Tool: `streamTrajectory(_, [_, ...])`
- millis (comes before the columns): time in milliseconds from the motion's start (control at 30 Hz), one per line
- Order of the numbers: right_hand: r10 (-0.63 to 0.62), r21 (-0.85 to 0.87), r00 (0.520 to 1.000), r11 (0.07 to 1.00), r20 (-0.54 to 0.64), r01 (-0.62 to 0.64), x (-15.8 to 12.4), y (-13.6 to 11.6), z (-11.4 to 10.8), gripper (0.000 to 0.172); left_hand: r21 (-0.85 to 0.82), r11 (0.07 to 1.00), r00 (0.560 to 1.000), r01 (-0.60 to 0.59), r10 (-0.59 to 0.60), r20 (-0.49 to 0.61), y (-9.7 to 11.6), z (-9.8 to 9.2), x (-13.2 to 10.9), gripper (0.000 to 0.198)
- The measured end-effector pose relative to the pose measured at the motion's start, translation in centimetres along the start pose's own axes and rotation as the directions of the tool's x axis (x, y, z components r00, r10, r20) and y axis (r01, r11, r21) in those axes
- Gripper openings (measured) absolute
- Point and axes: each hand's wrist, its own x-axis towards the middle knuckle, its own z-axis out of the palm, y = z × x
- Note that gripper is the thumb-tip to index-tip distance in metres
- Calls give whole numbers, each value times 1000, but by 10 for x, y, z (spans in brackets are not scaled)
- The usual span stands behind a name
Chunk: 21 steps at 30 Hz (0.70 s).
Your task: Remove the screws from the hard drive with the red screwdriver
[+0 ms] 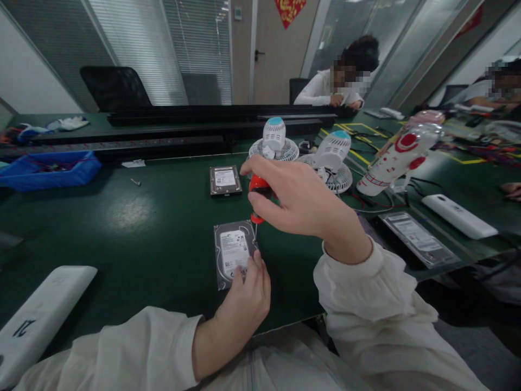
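A hard drive (233, 245) with a white label lies flat on the green table in front of me. My left hand (253, 288) grips its lower right corner, fingers on the label and along the right edge. Above the upper right of the drive, my right hand (291, 198) is closed round the red and black handle of a screwdriver (257, 218). The screwdriver stands nearly upright, its thin shaft reaching down to the drive's right edge near a corner. Whether the tip sits in a screw is too small to tell. A second hard drive (225, 180) lies farther back.
Two white fans (274, 136) lie behind my right hand, near a decorated bottle (401, 155). At right are a bagged drive (419, 239) and a white device (459, 216). A blue bin (51, 176) and another white device (44, 320) are at left. A person (325, 87) sits across.
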Motion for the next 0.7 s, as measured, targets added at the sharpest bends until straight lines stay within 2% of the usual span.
streamTrajectory(100, [-25, 53, 1000, 998, 1, 25, 2, 3, 0, 30, 2, 1000, 1000, 3, -3, -13, 0, 1, 0, 45])
streamTrajectory(200, [18, -13, 1000, 1000, -14, -18, 2, 4, 1, 29, 1, 1000, 1000, 10, -10, -23, 0, 0, 0, 44])
streamTrajectory(300, [62, -125, 997, 990, -53, -69, 1, 6, -1, 44, 0, 1000, 1000, 11, -11, -20, 0, 0, 1, 43])
streamTrajectory(367, [73, -130, 996, 988, -47, -79, -1, 7, -4, 49, 7, 1000, 1000, 9, -9, -20, 0, 0, 1, 43])
streamTrajectory(467, [51, -65, 999, 997, 13, -50, -1, 9, -8, 37, 17, 1000, 999, 10, -10, -35, 0, 0, 1, 44])
streamTrajectory(533, [22, -15, 999, 1000, 39, -22, -1, 9, -9, 36, 16, 1000, 999, 13, -12, -49, 0, 0, 1, 44])
streamTrajectory(633, [34, -9, 999, 999, 10, -34, 0, 9, -7, 35, 14, 1000, 998, 14, -13, -55, 0, 0, 1, 45])
streamTrajectory(700, [64, -54, 998, 996, -26, -65, 0, 9, -7, 43, 17, 1000, 999, 13, -12, -49, 0, 0, 1, 45])
